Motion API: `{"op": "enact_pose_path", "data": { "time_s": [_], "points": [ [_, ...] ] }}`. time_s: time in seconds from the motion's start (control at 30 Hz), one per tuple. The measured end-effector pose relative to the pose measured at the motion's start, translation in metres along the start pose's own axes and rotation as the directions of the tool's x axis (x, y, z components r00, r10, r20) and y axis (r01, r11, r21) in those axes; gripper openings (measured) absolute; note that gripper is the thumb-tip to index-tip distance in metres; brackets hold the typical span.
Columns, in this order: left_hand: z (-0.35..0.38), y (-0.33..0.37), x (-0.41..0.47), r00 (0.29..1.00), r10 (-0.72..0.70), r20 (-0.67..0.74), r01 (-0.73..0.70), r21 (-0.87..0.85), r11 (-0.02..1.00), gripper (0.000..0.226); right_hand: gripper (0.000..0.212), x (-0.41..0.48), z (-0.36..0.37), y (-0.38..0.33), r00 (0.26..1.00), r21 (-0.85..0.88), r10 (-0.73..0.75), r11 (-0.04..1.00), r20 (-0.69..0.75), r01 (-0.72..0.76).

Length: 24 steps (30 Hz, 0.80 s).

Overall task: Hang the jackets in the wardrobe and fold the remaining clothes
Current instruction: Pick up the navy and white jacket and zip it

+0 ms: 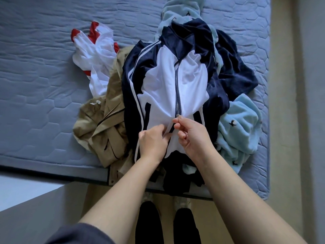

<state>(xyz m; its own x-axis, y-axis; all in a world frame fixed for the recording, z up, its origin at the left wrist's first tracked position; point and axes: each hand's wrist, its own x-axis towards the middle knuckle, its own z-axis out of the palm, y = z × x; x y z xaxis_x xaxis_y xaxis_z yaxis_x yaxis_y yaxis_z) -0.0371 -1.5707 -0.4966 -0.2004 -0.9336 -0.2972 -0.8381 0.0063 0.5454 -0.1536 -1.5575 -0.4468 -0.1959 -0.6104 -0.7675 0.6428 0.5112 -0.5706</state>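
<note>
Right hand (pixel 190 136) pinches the zipper pull (pixel 178 115); left hand (pixel 153 141) grips the jacket (pixel 163 76) hem alongside.

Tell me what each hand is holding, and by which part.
The right hand pinches the zipper pull of the navy and white jacket, low on the zip. The left hand pinches the jacket's white front beside it.

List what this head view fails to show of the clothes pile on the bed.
Head view: zipper's bottom ends on the navy-and-white jacket, hidden under the left hand and right hand.
Light blue fleece: top cut off by the upper frame edge.
Tan jacket: partly buried under the navy-and-white jacket.
Wardrobe: outside the frame.
</note>
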Motion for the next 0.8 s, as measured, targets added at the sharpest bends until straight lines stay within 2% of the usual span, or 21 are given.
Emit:
{"op": "enact_pose_path", "data": {
  "time_s": [0.17, 0.47, 0.53, 0.63, 0.73, 0.8],
  "points": [
    [0.009, -0.017, -0.013, 0.995, -0.017, 0.100, 0.007, 0.094, 0.996, 0.029, 0.020, 0.005, -0.001, 0.003, 0.999, -0.045, -0.023, 0.999, -0.030, 0.022],
    [0.020, -0.059, -0.042, 0.946, -0.209, 0.246, 0.140, 0.268, 0.953, 0.038, 0.021, 0.005, 0.007, -0.013, 0.993, -0.057, -0.112, 0.992, 0.032, 0.113],
    [0.015, -0.051, -0.038, 0.945, -0.208, 0.253, 0.149, 0.232, 0.961, 0.034, 0.022, 0.003, 0.006, -0.013, 0.990, -0.055, -0.125, 0.990, 0.058, 0.128],
    [0.005, -0.030, -0.025, 0.983, -0.117, 0.144, 0.114, 0.028, 0.993, 0.020, 0.024, 0.001, 0.003, -0.015, 0.985, -0.072, -0.144, 0.986, 0.093, 0.151],
    [-0.003, -0.006, -0.006, 1.000, 0.013, 0.004, -0.013, -0.151, 0.988, 0.026, 0.024, -0.001, 0.002, -0.018, 0.984, -0.079, -0.150, 0.984, 0.099, 0.158],
    [-0.006, 0.005, 0.004, 0.997, 0.072, -0.032, -0.077, -0.166, 0.983, 0.021, 0.024, -0.001, 0.002, -0.020, 0.984, -0.082, -0.152, 0.984, 0.096, 0.160]
  ]
}}
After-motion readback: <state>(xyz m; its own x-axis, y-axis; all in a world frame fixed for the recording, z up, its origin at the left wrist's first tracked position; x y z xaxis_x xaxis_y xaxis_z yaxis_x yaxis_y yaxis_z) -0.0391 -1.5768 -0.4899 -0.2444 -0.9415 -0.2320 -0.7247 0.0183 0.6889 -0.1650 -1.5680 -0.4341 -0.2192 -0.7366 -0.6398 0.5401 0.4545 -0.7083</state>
